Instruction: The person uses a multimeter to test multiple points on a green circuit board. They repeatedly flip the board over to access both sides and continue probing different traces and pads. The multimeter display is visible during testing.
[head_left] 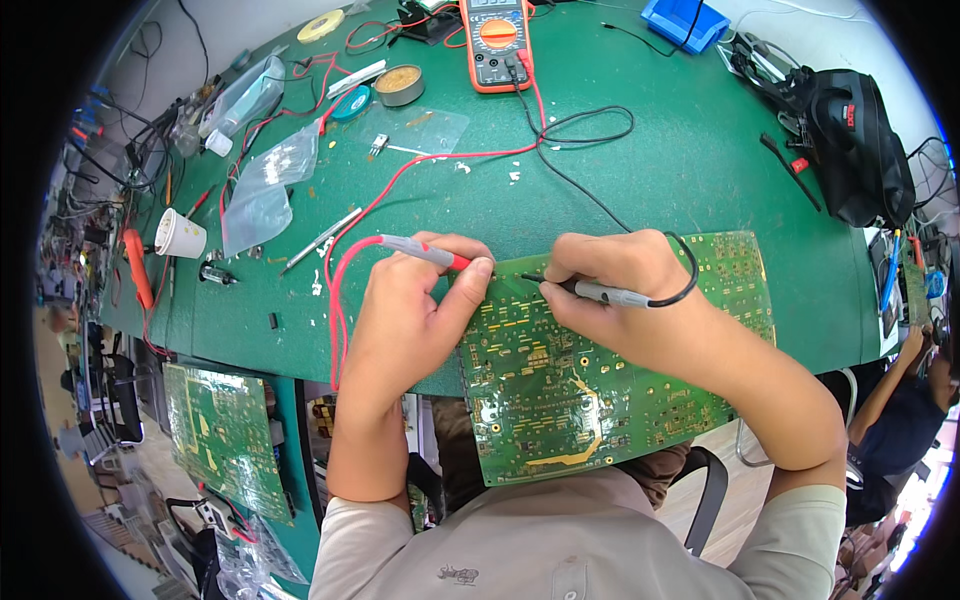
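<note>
A large green circuit board (540, 400) lies across the near table edge and overhangs it toward my lap. My left hand (415, 305) is closed on the red test probe (420, 250), its tip by the board's far left edge. Closed around the black test probe (610, 294), my right hand (620, 290) holds its tip over the far part of the board, a little right of the red one. Whether either tip touches the board I cannot tell. Red and black leads run from the probes to an orange multimeter (497, 45) at the back.
On the green table (680, 150) are a paper cup (181, 234), plastic bags (270, 185), a round tin (399, 84) and a metal pen-like tool (320, 241). A black bag (850, 145) and blue bin (687, 22) stand right. Another board (225, 430) lies lower left. A person (900, 420) sits far right.
</note>
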